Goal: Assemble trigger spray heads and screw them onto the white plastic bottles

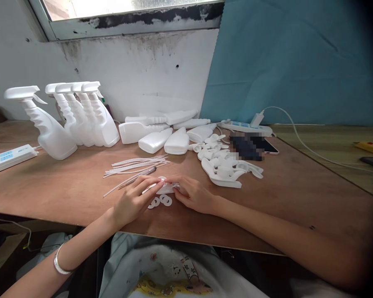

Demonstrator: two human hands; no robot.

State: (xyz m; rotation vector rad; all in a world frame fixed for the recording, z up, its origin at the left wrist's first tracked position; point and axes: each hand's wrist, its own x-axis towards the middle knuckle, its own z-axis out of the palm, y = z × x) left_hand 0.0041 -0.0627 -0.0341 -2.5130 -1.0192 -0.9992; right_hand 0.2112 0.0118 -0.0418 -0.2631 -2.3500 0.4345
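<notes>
Both hands meet over the middle of the table. My left hand (136,199) is closed, its fingertips pinching a white plastic spray head (165,190), partly hidden by the fingers. From the other side my right hand (196,193) is closed on the same piece. Just below the fingers lie several flat white ring washers (165,200). Thin white tubes (133,165) are spread beyond my left hand, with a dark pen-like stick (146,173) among them. A pile of loose white trigger spray heads (220,176) lies to the right of my right hand.
Several white spray bottles (104,124) with heads fitted stand at the back left. Headless white bottles (177,141) lie along the wall. Power strips (10,159) sit left and back right, near a phone (269,145). A white cable (298,136) crosses the right side.
</notes>
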